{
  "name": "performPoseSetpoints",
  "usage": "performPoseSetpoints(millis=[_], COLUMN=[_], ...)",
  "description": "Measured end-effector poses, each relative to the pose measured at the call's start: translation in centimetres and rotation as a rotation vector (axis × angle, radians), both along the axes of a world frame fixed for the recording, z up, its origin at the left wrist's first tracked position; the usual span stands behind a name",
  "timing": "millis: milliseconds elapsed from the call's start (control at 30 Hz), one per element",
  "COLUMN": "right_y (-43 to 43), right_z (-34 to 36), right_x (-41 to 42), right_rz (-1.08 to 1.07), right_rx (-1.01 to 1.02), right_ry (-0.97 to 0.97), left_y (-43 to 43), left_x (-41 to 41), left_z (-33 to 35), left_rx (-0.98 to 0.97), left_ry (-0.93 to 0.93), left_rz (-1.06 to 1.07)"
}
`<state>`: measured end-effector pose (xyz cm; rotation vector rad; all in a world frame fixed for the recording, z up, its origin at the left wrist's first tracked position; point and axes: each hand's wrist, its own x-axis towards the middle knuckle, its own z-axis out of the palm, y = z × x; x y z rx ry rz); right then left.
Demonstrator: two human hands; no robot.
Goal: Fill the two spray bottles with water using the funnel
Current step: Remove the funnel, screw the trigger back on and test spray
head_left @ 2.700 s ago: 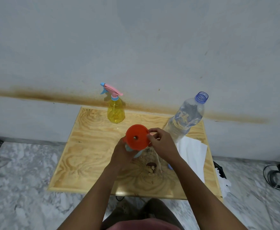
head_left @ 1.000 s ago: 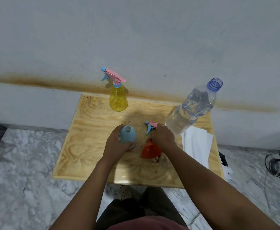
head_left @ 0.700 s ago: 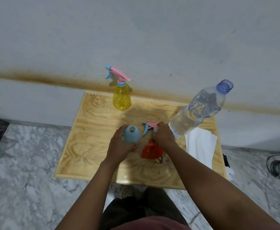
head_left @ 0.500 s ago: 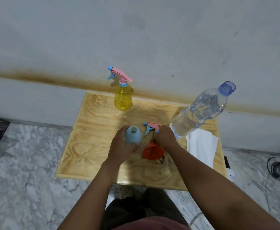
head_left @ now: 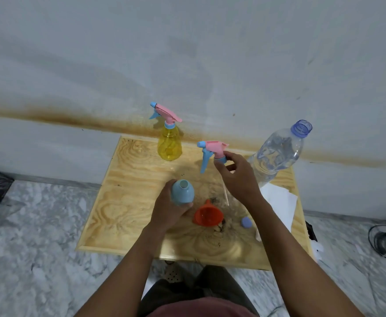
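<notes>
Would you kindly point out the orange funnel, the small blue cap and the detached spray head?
orange funnel (head_left: 208, 217): head view, inside its wide cone.
small blue cap (head_left: 246, 222): head view, its top face.
detached spray head (head_left: 214, 146): head view, its pink body.

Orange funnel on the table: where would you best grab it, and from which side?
Pinch the wide rim of the orange funnel, coming from above on the near side. It lies tipped on the wooden table, mouth facing the person, narrow spout pointing toward the wall, so the rim's upper edge is probably easiest to reach.
</notes>
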<state>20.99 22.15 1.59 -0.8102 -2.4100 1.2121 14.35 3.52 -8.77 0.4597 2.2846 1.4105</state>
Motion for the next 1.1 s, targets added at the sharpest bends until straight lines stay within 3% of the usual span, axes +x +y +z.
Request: performPoseSetpoints(millis=[400,767,1100], right_y=[-2.9,-4.5,-4.6], right_z=[7.2,8.3,8.4], right_x=[-1.4,-2.8,-3.5], right_rz=[0.004,0.004,0.021], right_rx=[-0.231,-0.384,-0.323], right_ry=[0.464,0.57,0.533], left_y=[0.3,-1.0,-2.3], left_x=[-0.8,-1.7,-2.2], left_z=[3.5,5.1,6.0], left_rx=[0.022,0.047,0.088], left_ry=[0.191,0.103,0.02], left_rz=[-0.029,-0.051,-0.021])
